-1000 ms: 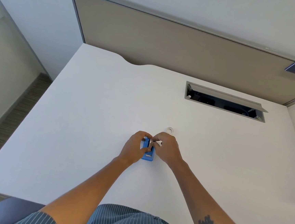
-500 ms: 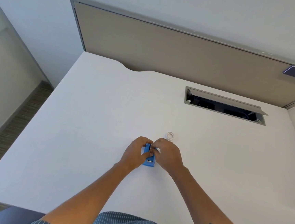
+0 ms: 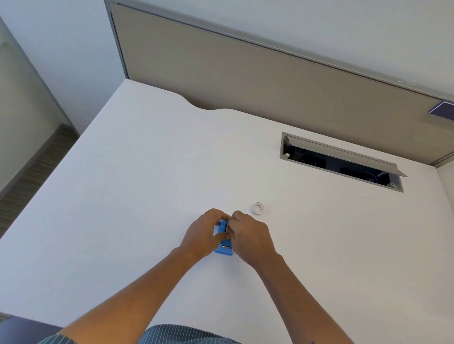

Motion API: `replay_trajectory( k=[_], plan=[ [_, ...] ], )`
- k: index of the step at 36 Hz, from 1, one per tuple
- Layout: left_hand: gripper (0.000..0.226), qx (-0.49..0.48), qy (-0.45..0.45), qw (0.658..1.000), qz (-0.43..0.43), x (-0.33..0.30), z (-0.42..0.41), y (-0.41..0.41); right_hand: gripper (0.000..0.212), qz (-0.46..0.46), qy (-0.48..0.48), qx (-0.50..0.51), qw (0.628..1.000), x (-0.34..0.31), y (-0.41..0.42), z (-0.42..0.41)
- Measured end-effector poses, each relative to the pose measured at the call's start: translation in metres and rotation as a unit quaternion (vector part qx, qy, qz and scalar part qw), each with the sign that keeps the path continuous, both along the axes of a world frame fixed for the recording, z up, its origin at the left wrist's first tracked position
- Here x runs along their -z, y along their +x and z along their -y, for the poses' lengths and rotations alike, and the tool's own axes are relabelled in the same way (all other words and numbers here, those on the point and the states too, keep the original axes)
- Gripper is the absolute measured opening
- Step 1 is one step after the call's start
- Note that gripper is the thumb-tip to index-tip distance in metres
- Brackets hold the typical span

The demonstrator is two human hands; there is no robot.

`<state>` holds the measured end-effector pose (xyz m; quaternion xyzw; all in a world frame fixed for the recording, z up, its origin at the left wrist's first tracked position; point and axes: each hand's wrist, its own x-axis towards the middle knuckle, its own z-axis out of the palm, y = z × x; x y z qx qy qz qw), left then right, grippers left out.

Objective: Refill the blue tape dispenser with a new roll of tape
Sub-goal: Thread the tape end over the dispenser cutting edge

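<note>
Blue tape dispenser (image 3: 223, 247) on white desk (image 3: 136, 191), near front edge, mid. Left hand (image 3: 204, 234) curled round its left side, gripping. Right hand (image 3: 250, 237) curled at top right, fingertips pinched on dispenser; what's pinched too small to tell. White tape ring (image 3: 257, 208) flat on desk just beyond right hand, apart.

Both hands cover most of the blue tape dispenser (image 3: 224, 249); only its 6 o'clock end and a central strip show. The left hand (image 3: 203, 234) and right hand (image 3: 251, 238) hide whatever their fingertips pinch. The bottom edge crops both forearms.
</note>
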<state>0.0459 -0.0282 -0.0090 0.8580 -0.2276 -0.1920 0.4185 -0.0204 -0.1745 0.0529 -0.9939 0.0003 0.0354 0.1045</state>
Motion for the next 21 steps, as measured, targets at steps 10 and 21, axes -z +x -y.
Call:
replay_trajectory(
  k=[10,21],
  plan=[
    [0.03,-0.004,0.01,1.0,0.007,-0.0012,0.0007,0.0005,0.009,0.004,-0.025,-0.018,1.0,-0.0065,-0.002,-0.0025],
    [0.029,0.001,0.023,1.0,-0.009,-0.0034,0.0005,0.0027,0.024,-0.04,-0.071,-0.041,0.996,-0.0025,0.0021,-0.0038]
  ],
)
